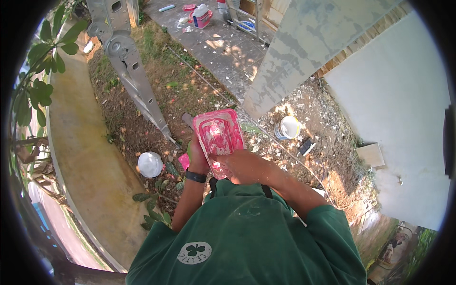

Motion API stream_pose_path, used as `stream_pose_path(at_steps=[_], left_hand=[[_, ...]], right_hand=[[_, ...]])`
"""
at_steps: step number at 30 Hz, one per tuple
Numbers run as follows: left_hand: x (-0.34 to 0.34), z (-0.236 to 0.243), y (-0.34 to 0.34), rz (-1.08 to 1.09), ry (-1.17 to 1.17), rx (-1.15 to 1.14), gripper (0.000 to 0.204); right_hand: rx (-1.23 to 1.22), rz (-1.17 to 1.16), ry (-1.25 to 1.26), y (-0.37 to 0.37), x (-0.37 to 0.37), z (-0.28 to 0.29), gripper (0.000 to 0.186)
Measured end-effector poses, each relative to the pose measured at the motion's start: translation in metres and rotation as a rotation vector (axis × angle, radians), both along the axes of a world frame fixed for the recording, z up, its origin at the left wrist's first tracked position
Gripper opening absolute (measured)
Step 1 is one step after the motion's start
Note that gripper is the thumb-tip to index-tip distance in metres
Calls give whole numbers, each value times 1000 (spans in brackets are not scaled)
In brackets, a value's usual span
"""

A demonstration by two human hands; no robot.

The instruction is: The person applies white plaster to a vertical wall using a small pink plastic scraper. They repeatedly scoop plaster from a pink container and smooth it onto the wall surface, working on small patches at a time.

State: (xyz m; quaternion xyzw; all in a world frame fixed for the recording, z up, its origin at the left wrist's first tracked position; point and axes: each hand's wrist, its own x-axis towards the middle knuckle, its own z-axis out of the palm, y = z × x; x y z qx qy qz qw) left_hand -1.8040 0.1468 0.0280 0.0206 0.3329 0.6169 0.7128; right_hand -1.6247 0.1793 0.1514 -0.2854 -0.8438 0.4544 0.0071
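Note:
A pink rectangular tray [220, 124], smeared with whitish paste, is held in front of my chest. My left hand [199, 159] is closed on its left side, with a black band on the wrist. Beside that hand, the rounded end of a grey tool [188, 119] sticks out past the tray's left edge; a bit of bright green shows by the fingers. My right hand [240, 166] reaches across the tray's lower part, fingers bent inward over the paste. Whatever those fingers grip is hidden from view.
A folding metal ladder leg [137, 90] stands ahead left. A white bucket [288, 128] and a round white container [150, 164] sit on littered soil. A low wall [71, 123] runs left; a pale wall [399, 104] rises right. Jugs [202, 18] lie farther off.

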Motion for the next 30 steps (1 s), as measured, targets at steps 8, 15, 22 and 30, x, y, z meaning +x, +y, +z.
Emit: stream_pose_path(at_steps=[8, 15, 22, 30], left_hand=[[13, 19, 17, -148, -148, 250, 61], [32, 15, 8, -251, -86, 77, 67], [69, 41, 17, -449, -93, 144, 71], [139, 72, -6, -546, -88, 170, 68]], right_hand=[[-73, -472, 69, 27, 4, 7, 84], [-162, -440, 88, -11, 19, -5, 98], [48, -235, -73, -54, 81, 36, 78], [217, -165, -542, -110, 175, 67, 66]])
